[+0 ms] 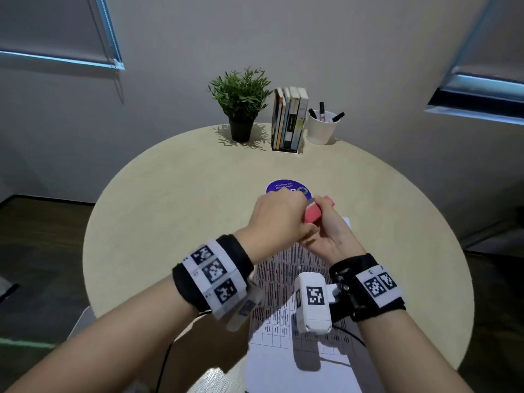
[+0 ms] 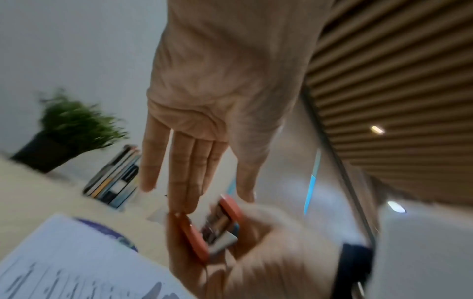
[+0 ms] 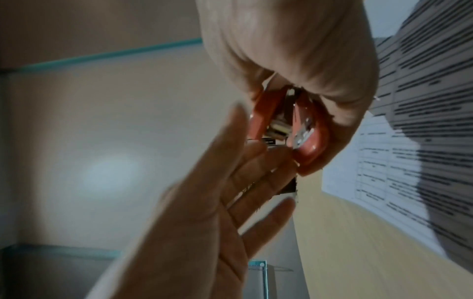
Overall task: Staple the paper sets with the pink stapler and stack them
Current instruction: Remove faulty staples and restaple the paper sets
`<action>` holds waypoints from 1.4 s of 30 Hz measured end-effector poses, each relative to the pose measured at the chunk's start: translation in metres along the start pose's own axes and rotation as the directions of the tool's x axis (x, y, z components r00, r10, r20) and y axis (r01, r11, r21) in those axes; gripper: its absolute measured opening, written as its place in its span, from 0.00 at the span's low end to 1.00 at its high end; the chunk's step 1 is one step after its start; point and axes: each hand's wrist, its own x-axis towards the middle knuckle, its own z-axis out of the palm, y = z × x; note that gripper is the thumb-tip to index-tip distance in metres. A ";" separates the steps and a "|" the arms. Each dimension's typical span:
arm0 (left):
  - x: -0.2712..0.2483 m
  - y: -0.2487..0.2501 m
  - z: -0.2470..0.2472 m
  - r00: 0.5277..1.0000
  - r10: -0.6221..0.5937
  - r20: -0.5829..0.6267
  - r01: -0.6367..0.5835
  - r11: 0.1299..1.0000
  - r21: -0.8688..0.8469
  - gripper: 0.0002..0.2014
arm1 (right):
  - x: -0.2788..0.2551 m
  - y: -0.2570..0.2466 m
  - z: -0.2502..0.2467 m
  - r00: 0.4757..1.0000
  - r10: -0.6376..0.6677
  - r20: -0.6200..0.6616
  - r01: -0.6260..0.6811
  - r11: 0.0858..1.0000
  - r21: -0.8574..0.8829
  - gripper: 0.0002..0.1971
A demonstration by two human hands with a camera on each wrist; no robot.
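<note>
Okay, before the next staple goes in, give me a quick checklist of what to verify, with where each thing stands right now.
1. Pink stapler in hand: ok, the right hand grips it above the table.
2. Stapler mouth open: ok, its two halves stand apart in the wrist views.
3. Staples loaded: cannot tell, the metal channel is blurred.
4. Paper between the halves: not ok, the printed sheets lie flat on the table below.
5. Left hand clear of the mouth: not ok, its straight fingers touch the stapler's tip.
</note>
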 end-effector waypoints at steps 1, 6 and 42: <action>0.004 -0.007 0.001 0.999 -0.018 0.049 0.023 0.994 -0.107 0.20 | -0.002 -0.003 -0.006 0.999 0.018 -0.035 -0.017 1.000 0.013 0.15; 0.029 -0.066 0.013 0.978 -0.195 0.070 0.207 0.945 -0.254 0.27 | -0.004 -0.018 -0.026 0.986 0.051 -0.162 -0.040 0.997 0.071 0.19; 0.035 -0.063 0.072 0.884 -0.324 0.336 0.462 0.503 -0.731 0.14 | 0.018 -0.057 -0.085 0.993 -0.065 -0.102 -0.034 0.662 -0.749 0.20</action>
